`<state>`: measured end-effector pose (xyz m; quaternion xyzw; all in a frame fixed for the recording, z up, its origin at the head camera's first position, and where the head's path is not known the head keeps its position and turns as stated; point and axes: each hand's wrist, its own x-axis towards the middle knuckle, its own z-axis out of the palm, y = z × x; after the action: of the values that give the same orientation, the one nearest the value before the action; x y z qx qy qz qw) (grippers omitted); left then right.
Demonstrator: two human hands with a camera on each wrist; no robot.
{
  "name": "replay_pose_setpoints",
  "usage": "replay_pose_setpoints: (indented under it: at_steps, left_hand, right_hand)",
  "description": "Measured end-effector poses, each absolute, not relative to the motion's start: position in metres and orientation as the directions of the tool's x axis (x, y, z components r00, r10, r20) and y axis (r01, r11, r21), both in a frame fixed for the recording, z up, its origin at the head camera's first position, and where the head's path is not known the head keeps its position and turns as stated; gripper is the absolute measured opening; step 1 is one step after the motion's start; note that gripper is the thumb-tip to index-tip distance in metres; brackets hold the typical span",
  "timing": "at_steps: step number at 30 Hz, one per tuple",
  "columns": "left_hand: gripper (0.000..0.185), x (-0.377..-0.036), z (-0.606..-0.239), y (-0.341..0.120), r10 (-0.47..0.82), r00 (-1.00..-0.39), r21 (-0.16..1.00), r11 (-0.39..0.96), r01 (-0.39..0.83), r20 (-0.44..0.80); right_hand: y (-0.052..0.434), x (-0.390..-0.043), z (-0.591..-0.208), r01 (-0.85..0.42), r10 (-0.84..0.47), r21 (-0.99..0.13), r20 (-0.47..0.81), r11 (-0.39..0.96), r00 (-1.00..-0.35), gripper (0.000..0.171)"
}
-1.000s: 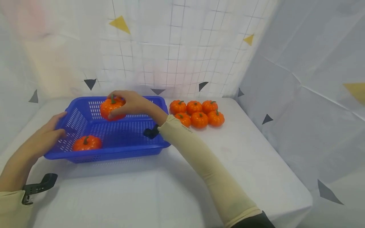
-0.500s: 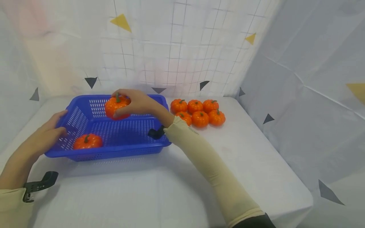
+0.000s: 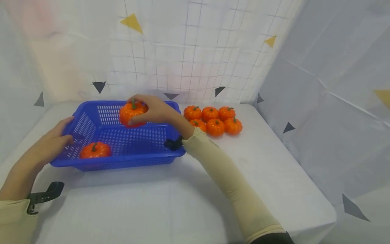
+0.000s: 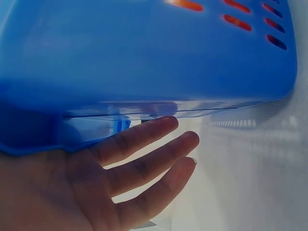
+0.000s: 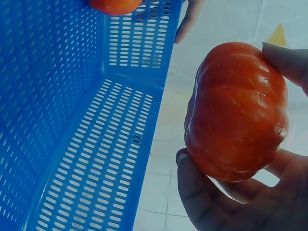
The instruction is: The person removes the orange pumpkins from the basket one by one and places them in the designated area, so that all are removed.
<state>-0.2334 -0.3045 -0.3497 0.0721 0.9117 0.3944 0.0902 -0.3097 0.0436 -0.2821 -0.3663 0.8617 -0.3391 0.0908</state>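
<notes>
My right hand holds a small orange pumpkin with a green stem, raised over the back part of a blue plastic basket. In the right wrist view, thumb and fingers span the ribbed pumpkin, outside the slotted basket wall in that view. My left hand grips the basket's left end, thumb over the rim. From the left wrist, the fingers show under the basket's rim. A second pumpkin lies inside, in the basket's front left corner.
Several more orange pumpkins stand in two rows on the white table, just right of the basket. White sheeting with a grid and coloured triangles hangs behind, and a grey-white sheet rises on the right.
My right hand has moved a little to the right with the pumpkin still in its grasp. The left hand keeps its hold on the basket.
</notes>
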Motion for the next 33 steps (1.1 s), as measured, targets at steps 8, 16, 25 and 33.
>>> replay_pose_setpoints:
  at_steps: [8,16,25,33]
  left_hand:
    - [0.079,-0.235,-0.349,-0.305,0.197,-0.974,0.724,0.687,0.054,-0.115]
    - [0.077,-0.233,-0.348,-0.305,0.2,-0.974,0.722,0.689,0.064,-0.104]
    - [0.076,-0.232,-0.35,-0.306,0.205,-0.973,0.73,0.68,0.064,-0.105]
    - [0.076,-0.232,-0.349,-0.305,0.203,-0.973,0.727,0.684,0.063,-0.107]
  right_hand:
    - [0.05,-0.306,-0.283,-0.581,-0.695,-0.659,0.12,0.479,-0.709,0.061]
    - [0.059,-0.301,-0.274,-0.587,-0.681,-0.646,0.138,0.489,-0.719,0.061]
    - [0.068,-0.294,-0.267,-0.593,-0.676,-0.657,0.169,0.465,-0.717,0.065]
    - [0.078,-0.287,-0.262,-0.62,-0.697,-0.656,0.195,0.43,-0.69,0.068]
